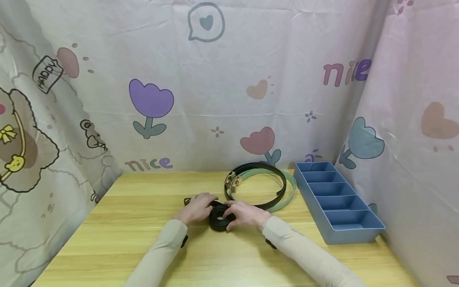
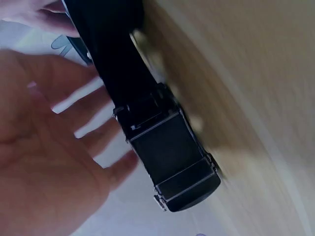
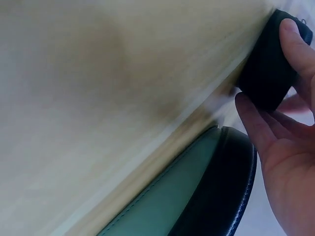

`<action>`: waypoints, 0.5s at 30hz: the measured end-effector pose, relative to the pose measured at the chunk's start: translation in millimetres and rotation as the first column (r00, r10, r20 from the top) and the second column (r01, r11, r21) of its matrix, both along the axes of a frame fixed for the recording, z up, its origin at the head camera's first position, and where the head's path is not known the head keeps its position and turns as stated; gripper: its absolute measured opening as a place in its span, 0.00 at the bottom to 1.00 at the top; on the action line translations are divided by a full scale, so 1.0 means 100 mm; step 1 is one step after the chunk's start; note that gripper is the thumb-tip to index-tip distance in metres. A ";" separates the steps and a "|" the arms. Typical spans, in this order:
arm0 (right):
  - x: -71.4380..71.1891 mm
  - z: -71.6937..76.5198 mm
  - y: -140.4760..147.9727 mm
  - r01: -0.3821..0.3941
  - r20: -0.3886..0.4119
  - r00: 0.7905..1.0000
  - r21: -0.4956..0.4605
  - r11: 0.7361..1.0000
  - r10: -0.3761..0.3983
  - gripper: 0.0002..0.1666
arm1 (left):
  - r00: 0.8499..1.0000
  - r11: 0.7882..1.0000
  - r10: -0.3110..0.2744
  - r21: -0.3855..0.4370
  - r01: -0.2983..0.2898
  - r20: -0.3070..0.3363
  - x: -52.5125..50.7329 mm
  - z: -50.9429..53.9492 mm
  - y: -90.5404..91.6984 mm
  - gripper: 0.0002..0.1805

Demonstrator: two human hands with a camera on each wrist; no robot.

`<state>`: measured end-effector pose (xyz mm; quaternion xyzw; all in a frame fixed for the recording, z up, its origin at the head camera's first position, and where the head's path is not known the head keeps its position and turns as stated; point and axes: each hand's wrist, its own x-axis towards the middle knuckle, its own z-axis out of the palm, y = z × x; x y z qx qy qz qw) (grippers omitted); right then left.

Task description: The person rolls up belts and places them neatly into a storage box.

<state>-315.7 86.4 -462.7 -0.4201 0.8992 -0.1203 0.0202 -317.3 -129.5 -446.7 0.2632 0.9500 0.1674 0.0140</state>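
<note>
A black belt (image 1: 215, 224) stands on edge on the table, wound into a tight roll, with a short strap running left to its buckle. My right hand (image 1: 246, 214) holds the roll from the right; in the right wrist view, thumb and fingers pinch the rolled belt (image 3: 268, 69). Over the unrolled strap lies my left hand (image 1: 195, 208). The left wrist view shows that hand's fingers (image 2: 74, 81) fairly straight, reaching along the strap's far side, beside the dark rectangular buckle (image 2: 170, 147). The left thumb cannot be made out clearly.
Behind my right hand, another black belt (image 1: 256, 166) and a light green belt (image 1: 292, 187) lie in loose loops with gold-coloured buckles. A blue compartment box (image 1: 317, 217) stands at the table's right side. Printed curtains (image 1: 211, 79) hang behind and beside the wooden table (image 1: 118, 223).
</note>
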 end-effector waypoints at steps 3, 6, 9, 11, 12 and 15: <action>0.01 -0.02 0.00 0.004 -0.010 1.000 -0.014 1.000 -0.004 0.23 | 1.000 1.000 -0.006 -0.002 0.006 -0.002 -0.04 -0.04 0.01 0.18; 0.02 -0.05 -0.01 0.020 -0.022 1.000 -0.021 1.000 -0.020 0.23 | 0.999 1.000 -0.020 -0.007 0.019 -0.027 -0.05 -0.07 0.01 0.15; 0.04 -0.07 0.00 0.049 -0.020 0.999 -0.026 0.998 -0.050 0.23 | 0.998 0.999 -0.037 -0.005 0.036 -0.043 -0.04 -0.09 -0.02 0.15; 0.05 -0.08 0.00 0.062 -0.026 0.998 -0.027 0.998 -0.063 0.23 | 0.997 0.998 -0.059 0.002 0.059 -0.056 -0.03 -0.09 -0.05 0.17; 0.06 -0.08 0.00 0.069 -0.030 0.997 -0.028 0.997 -0.070 0.23 | 0.996 0.998 -0.066 0.006 0.067 -0.055 -0.02 -0.09 -0.06 0.17; 0.07 -0.09 0.00 0.079 -0.044 0.996 -0.034 0.996 -0.081 0.23 | 0.996 0.997 -0.079 0.010 0.079 -0.044 0.00 -0.07 -0.09 0.18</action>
